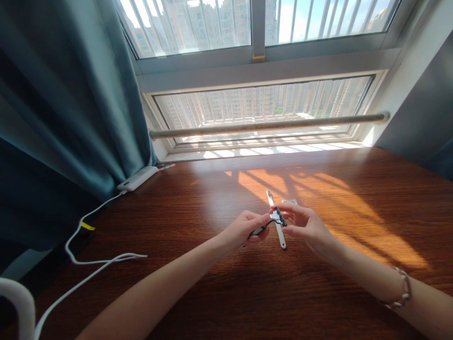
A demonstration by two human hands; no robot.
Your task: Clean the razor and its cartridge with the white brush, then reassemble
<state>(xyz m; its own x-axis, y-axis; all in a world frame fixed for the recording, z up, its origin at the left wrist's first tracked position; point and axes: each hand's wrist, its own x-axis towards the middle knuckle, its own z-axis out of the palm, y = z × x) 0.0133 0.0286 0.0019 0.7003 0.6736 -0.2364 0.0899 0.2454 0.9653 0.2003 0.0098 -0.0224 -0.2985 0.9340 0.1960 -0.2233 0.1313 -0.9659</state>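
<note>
My left hand (249,225) is closed around the dark, curved handle of a razor (275,216), its silver neck and black head pointing right. The fingers of my right hand (305,225) bracket the razor's head, index finger at its far end and thumb at its near end. Beneath the razor lies a slim white stick (282,240) with a small hole in its near end, its middle partly covered. A small clear plastic piece (290,201) sits just behind my right fingers, mostly hidden by them.
The brown wooden table (198,208) reaches to a window with a horizontal rail (269,126). At the left, a white power strip (138,179) rests by the teal curtain (88,85), with a white cable (78,229) running from it. A bracelet (404,288) circles my right forearm.
</note>
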